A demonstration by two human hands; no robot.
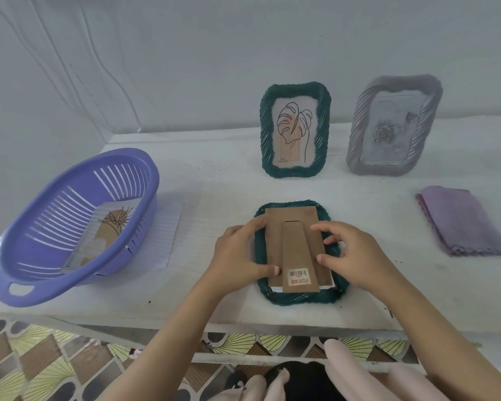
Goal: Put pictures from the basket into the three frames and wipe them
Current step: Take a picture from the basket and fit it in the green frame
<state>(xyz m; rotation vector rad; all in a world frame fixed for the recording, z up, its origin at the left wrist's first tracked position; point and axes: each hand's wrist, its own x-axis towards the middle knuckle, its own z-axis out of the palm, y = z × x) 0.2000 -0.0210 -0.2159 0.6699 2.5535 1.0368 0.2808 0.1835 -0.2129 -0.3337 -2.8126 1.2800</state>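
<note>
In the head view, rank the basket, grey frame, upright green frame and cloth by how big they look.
1. basket, clearly largest.
2. grey frame.
3. upright green frame and cloth: too alike to rank.
Both frames stand farther back, so true sizes are unsure.

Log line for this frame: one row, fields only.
stage: reassembly | left hand, right hand: on backing board of face-down green frame | upright green frame: filled | basket: one picture inside | cloth: folded aside

Can't see the front of the face-down green frame (301,298) at lower centre, can't read its barcode sticker (299,276), can't make out what's in the blurry grey frame (356,140) upper right.
</note>
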